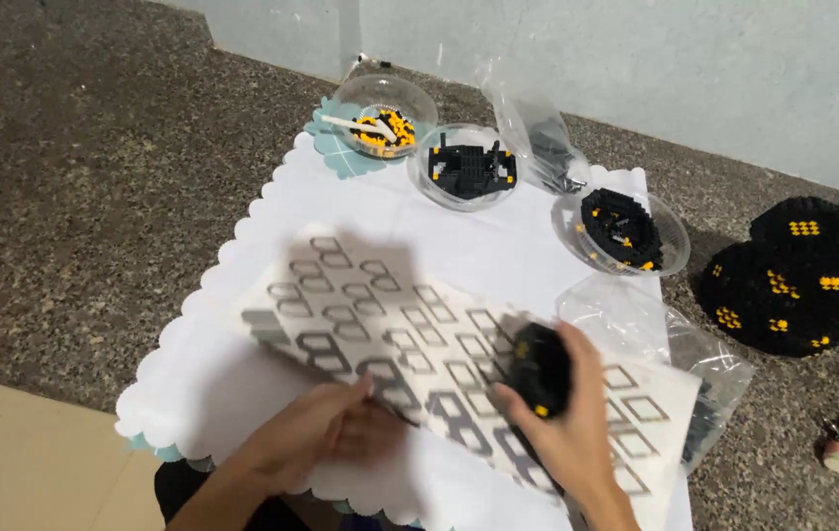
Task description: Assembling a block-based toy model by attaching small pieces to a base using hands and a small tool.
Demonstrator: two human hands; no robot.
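My right hand (572,423) grips a black brick-built piece with yellow studs (537,369) and holds it over a printed instruction sheet (390,315). The sheet shows rows of grey diagram boxes and lies on a white scalloped mat (272,206). My left hand (326,433) rests on the sheet's near left part, fingers bent against the paper; the hand is blurred and I see nothing held in it.
Three clear bowls stand at the mat's far side: one with yellow and black bricks (383,113), one with black pieces (468,165), one with a black build (621,231). Clear plastic bags (655,334) lie right. A large black-and-yellow brick model (793,275) sits on the speckled floor.
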